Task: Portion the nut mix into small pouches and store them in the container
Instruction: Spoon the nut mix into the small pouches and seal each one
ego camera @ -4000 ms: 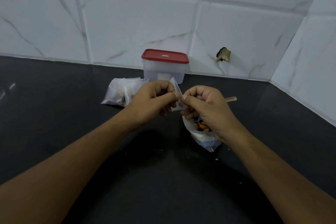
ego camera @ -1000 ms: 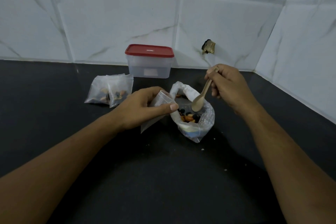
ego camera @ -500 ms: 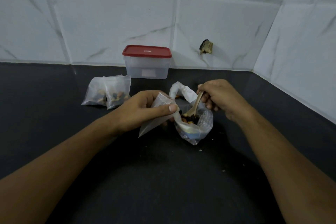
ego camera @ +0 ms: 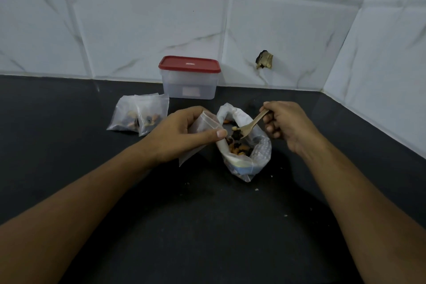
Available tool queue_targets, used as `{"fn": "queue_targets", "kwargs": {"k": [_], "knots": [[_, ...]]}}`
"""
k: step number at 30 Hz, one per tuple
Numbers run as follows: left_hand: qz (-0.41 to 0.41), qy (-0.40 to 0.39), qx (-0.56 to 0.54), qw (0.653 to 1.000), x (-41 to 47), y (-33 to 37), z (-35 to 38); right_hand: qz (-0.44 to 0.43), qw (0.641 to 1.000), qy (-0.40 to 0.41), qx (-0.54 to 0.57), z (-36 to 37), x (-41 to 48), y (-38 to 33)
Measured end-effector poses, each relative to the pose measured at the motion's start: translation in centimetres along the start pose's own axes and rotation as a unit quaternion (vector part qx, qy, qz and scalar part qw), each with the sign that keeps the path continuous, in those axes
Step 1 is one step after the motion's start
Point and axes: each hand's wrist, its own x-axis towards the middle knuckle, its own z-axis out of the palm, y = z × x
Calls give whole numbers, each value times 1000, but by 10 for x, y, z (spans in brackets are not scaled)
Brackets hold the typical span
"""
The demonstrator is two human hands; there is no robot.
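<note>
Wooden spoon (ego camera: 251, 124) loaded, right hand (ego camera: 288, 127) fingers curled round it; left hand (ego camera: 182, 136) pinches pouch (ego camera: 206, 122) open (narrow mouth). I'd tip slowly, over the bag (ego camera: 258, 152).

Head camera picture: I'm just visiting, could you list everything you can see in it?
container: one, clear with its red lid on, at the back against the wall.
filled pouches: two, clear, overlapping, on the counter left of the container.
nut mix bag: one, clear, open, mid-counter.
empty pouch: one, clear, in the left grip.
wooden spoon: one, tan, bowl at the bag's mouth.
crumbs: a few, pale, near the bag.
counter: one, black.
wall: white veined tiles, with one dark broken spot.
left grip: the person's hand, holds the empty pouch.
right grip: the person's hand, holds the spoon's handle.
</note>
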Motion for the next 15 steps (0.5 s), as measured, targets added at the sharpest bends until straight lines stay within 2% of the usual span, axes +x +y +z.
{"fn": "queue_targets", "kwargs": {"k": [7, 15], "knots": [[5, 37, 35, 999, 4, -9, 3, -13, 998, 10, 62, -2, -2, -5], [11, 26, 33, 999, 6, -12, 10, -42, 992, -42, 107, 6, -13, -11]]}}
